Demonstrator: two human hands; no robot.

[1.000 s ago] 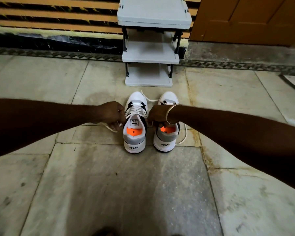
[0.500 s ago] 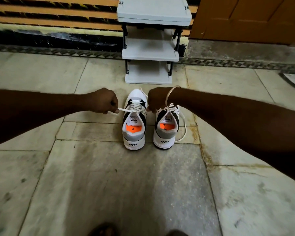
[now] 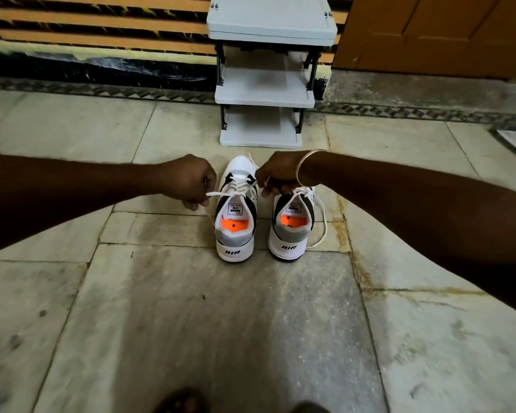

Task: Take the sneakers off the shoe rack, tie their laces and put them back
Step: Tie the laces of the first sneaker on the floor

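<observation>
Two white sneakers with black sides and orange insoles stand side by side on the floor, heels toward me. My left hand pinches one end of the left sneaker's white lace and holds it taut to the left. My right hand, a bangle on its wrist, grips the other end above the gap between the shoes and covers the toe of the right sneaker. That shoe's lace trails loose on the floor at its right.
A grey three-tier shoe rack stands just beyond the sneakers against the striped wall, its shelves bare. A wooden door is at the back right. My sandalled feet show at the bottom edge. Marble floor tiles lie all around.
Both hands rose from beside the shoe's tongue and pulled apart, drawing the left sneaker's lace tight across its top. The sneakers stayed in place.
</observation>
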